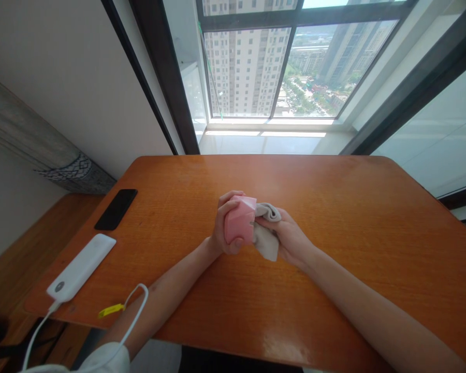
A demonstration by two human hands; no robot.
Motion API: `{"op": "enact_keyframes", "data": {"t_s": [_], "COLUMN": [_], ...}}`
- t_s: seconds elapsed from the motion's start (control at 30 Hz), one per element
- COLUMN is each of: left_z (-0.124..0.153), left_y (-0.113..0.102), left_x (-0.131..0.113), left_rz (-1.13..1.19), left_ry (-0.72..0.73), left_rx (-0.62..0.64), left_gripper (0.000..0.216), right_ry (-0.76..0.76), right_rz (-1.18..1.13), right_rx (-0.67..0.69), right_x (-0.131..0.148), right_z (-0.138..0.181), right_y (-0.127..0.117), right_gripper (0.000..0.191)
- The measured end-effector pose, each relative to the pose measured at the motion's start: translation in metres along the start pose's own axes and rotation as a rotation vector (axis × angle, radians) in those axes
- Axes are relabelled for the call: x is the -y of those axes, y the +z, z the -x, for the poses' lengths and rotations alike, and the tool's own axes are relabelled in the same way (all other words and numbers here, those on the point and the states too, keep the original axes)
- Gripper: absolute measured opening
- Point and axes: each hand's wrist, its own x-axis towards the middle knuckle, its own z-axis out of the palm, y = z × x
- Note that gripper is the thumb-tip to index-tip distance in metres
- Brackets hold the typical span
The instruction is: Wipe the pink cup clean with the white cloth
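Above the middle of the wooden table, my left hand (224, 228) wraps its fingers and thumb around a small pink box-like object (241, 220). Its exact kind does not show; a small notch is visible at its right edge. My right hand (289, 235) pinches a light grey cloth (266, 243), which is bunched at the top and hangs down in a flap. The cloth touches the right side of the pink object. Part of the fingertips of my right hand is hidden behind the cloth.
On the table (353, 217), a black phone (116, 209) and a white power bank (81, 267) lie at the left. A white cable (140, 305) with a yellow tag (111, 310) crosses my left forearm. Beyond the far table edge is a window (248, 72); a curtain (62, 150) hangs left.
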Motion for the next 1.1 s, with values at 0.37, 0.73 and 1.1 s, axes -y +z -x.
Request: {"op": "enact_keyframes", "data": {"t_s": [0.37, 0.73, 1.1], "left_z": [-0.004, -0.002, 0.001], "left_y": [-0.003, -0.002, -0.003], "left_x": [-0.002, -0.003, -0.003], "left_rz": [0.010, 0.132, 0.194], "left_ry": [-0.006, -0.126, -0.263], "left_rx": [-0.016, 0.071, 0.192], "left_gripper": [0.081, 0.078, 0.109], "right_ry": [-0.006, -0.394, 0.037], "right_rz": [0.009, 0.579, -0.130], "right_rx": [-0.029, 0.240, -0.014], "right_x": [0.002, -0.004, -0.020], "right_z": [0.000, 0.000, -0.010], "right_y": [0.001, -0.011, -0.016], "right_gripper": [0.024, 0.027, 0.030]}}
